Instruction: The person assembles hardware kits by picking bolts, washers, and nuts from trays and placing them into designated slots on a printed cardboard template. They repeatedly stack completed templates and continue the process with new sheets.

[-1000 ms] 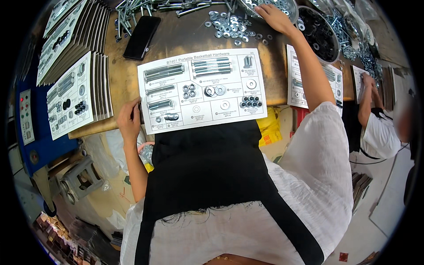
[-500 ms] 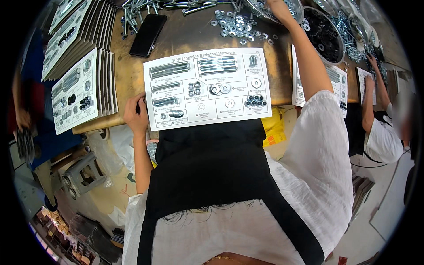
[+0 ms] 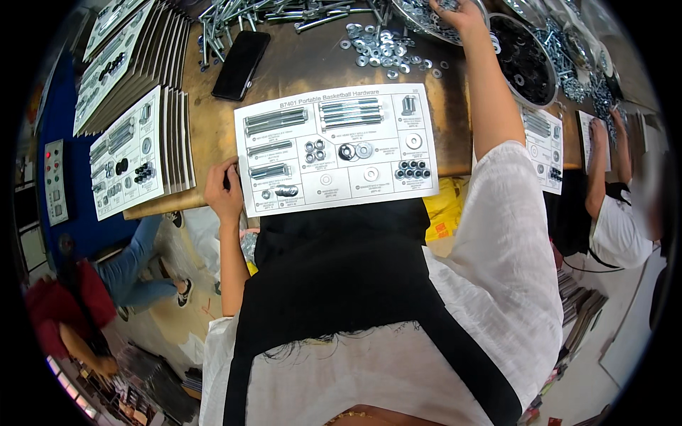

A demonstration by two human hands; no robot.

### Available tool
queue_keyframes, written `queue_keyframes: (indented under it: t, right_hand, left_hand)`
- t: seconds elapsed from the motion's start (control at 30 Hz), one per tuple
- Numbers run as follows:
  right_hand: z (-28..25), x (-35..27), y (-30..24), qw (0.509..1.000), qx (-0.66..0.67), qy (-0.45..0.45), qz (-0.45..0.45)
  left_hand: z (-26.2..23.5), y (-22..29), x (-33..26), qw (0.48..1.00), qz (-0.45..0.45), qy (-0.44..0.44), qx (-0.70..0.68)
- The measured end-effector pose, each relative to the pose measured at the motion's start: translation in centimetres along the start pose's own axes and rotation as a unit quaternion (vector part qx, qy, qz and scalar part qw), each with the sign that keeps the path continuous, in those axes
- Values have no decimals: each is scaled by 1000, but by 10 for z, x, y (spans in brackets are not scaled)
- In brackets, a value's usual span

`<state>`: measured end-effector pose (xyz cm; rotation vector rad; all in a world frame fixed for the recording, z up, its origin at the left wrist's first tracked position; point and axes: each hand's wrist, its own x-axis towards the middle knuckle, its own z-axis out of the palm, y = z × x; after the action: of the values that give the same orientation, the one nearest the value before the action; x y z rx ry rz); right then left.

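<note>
A white card (image 3: 334, 149) of silver hardware lies on a brown table (image 3: 305, 64) beside a black phone (image 3: 241, 64).

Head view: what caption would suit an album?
Left hand steadies a hardware card; right hand reaches into a metal bowl of parts.

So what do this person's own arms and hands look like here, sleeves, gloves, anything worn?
Both hands are bare, no gloves; I can make out no rings or watch, though the far hand is small in the picture. The left hand and forearm are uncovered up to a short white sleeve near the shoulder. The right hand and forearm are bare too, with a loose white sleeve beginning about the elbow. A black apron with straps covers the front.
</note>
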<state>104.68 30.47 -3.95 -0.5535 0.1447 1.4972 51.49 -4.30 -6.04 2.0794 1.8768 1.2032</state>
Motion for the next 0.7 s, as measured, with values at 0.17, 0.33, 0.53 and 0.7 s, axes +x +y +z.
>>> queue_keyframes:
  t: [0.17, 0.33, 0.53, 0.7]
  right_hand:
    - [-57, 73, -90, 959, 258, -107, 34]
    - [-16, 9, -40, 973, 214, -48, 65]
    - [-15, -54, -39, 956, 139, -253, 47]
    - [11, -83, -26, 991, 122, -11, 52]
  left_hand:
    - [12, -4, 16, 999, 15, -16, -25]
    - [3, -1, 6, 1000, 2, -2, -1]
    - [5, -3, 8, 1000, 9, 4, -7]
    - [3, -2, 3, 1000, 5, 13, -10]
